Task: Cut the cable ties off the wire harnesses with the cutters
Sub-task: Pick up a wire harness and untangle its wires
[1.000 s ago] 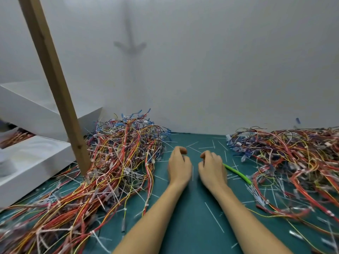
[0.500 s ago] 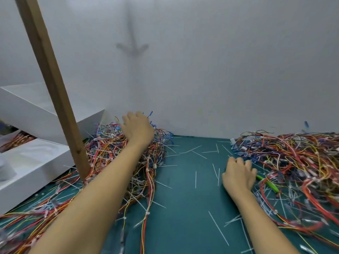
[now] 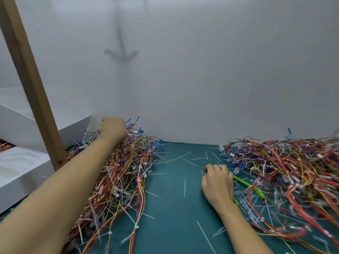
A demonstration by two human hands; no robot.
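Note:
A big heap of tied wire harnesses [image 3: 124, 173], red, yellow and blue with white cable ties, lies on the left of the green mat. My left hand [image 3: 112, 129] reaches over its far top, fingers curled down into the wires there. My right hand [image 3: 217, 182] rests on the mat in the middle right, curled round the green-handled cutters [image 3: 247, 186], whose handles stick out to the right; the blades are hidden under the hand. A second heap of harnesses [image 3: 286, 167] spreads across the right side.
Cut white tie pieces [image 3: 184, 187] litter the green mat [image 3: 174, 208]. A slanted wooden post [image 3: 34, 99] stands at the left, with white boxes [image 3: 20, 173] behind it. A white wall closes off the back.
My left hand has gone from the mat's middle up to the far top of the left heap and now grips wires. My right hand slid right with the cutters.

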